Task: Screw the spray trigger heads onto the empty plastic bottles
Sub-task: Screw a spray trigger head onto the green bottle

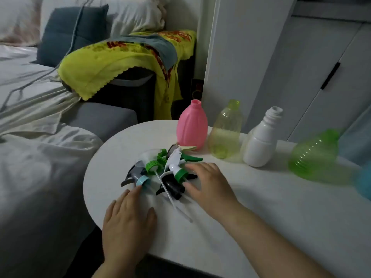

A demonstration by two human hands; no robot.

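Note:
A heap of spray trigger heads (166, 169) lies on the white table (251, 207), green, white, black and grey ones with dip tubes sticking out. Behind it stand open-necked bottles in a row: a pink bottle (192, 125), a clear yellow-green bottle (225, 131), a white bottle (261, 141) and a blurred green bottle (315, 155). My left hand (128, 221) rests flat on the table, fingertips by a grey head with a light blue collar (140, 178). My right hand (208, 185) reaches over the heap's right side with spread fingers touching a green-collared white head (178, 169).
A blue object (364, 183) shows blurred at the right edge. A bed with white sheets (30, 137) lies to the left, a yellow-green cloth (112, 63) drapes over dark furniture behind the table, and white cabinet doors (301, 67) stand at the back right.

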